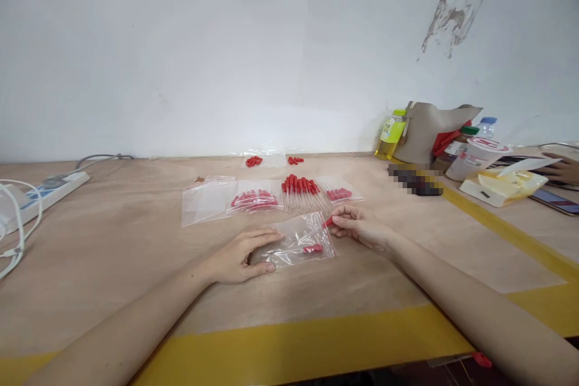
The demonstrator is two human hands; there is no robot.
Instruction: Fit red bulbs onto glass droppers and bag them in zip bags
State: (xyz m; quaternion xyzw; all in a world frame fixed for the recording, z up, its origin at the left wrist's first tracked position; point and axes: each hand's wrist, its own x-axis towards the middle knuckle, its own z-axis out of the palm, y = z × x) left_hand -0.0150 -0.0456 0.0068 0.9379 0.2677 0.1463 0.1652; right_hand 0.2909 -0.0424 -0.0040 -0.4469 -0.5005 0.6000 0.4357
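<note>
A clear zip bag lies flat in front of me with one red-bulbed dropper inside. My left hand rests on the bag's left end, thumb and fingers spread apart. At the bag's right end, my right hand pinches another dropper by its red rubber bulb; its thin clear tube points left into the bag. Just behind lies a bundle of loose droppers with red bulbs. A filled bag of droppers lies left of the bundle, and a second filled bag lies right of it.
Two small piles of red bulbs lie near the wall. A power strip with white cables is at left. Bottles, a grey bag, a cup and a tissue pack stand at right. Another person's hand shows at far right.
</note>
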